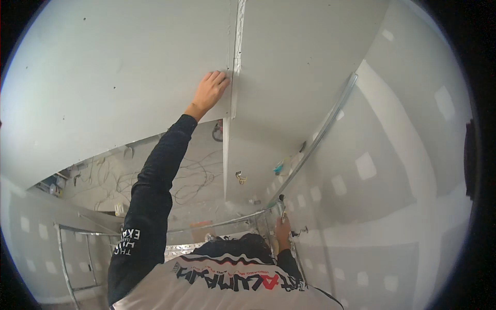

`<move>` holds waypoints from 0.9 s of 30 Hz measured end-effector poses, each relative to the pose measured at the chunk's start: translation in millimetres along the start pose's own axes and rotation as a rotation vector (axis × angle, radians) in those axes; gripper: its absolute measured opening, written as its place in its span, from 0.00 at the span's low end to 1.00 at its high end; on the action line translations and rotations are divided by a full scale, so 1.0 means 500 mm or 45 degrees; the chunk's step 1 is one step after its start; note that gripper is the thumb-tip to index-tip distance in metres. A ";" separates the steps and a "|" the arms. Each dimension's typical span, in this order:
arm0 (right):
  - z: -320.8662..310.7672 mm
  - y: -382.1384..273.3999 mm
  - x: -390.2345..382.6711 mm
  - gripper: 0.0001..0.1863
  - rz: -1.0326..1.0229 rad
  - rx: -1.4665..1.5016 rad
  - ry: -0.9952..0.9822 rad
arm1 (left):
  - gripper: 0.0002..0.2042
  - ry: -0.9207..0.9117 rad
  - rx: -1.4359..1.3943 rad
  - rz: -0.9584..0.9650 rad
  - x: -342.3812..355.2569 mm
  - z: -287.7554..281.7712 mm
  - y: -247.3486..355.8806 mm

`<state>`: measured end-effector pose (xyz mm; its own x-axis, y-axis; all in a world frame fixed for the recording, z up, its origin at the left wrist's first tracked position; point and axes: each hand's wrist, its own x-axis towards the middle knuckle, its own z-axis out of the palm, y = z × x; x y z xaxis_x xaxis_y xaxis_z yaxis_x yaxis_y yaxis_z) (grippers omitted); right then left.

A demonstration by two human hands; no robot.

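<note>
My left arm reaches up and forward to a large white plasterboard sheet (129, 62). My left hand (209, 92) rests against that sheet, knuckles bent and fingers together, their tips at a narrow pale edge strip (233, 101) that runs along the joint. Whether something thin is pinched there, I cannot make out. Above the fingers, a line of rough white compound (238, 36) follows the joint. Low at the right, my right hand (282, 232) is closed beside a metal rail; something greyish stands out above its fingers, too small to name.
A long metal channel (323, 132) slants along the right wall, which has pale filler patches (365, 165). Loose wires (241, 178) poke out of a board. Cables (194, 181) lie across the floor below. Metal scaffold rails (61, 253) stand at the lower left.
</note>
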<state>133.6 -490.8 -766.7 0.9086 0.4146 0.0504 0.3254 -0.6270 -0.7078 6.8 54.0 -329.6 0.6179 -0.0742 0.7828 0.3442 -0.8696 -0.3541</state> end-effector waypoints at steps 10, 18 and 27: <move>-0.027 -0.047 -0.048 0.24 0.077 -0.030 0.051 | 0.12 0.087 -0.110 -0.155 0.011 -0.003 0.011; -0.059 -0.184 0.069 0.26 0.092 0.822 -0.297 | 0.10 -0.395 -0.434 -0.572 -0.364 0.129 0.282; 0.024 -0.306 0.242 0.25 -0.250 0.891 -0.537 | 0.11 -1.073 -1.209 -1.042 -0.673 0.044 0.642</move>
<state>190.5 -336.8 -661.0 0.6332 0.7724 0.0491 0.1033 -0.0215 -0.9944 -75.1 -189.3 -718.2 0.8139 0.5799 -0.0359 0.4163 -0.5389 0.7323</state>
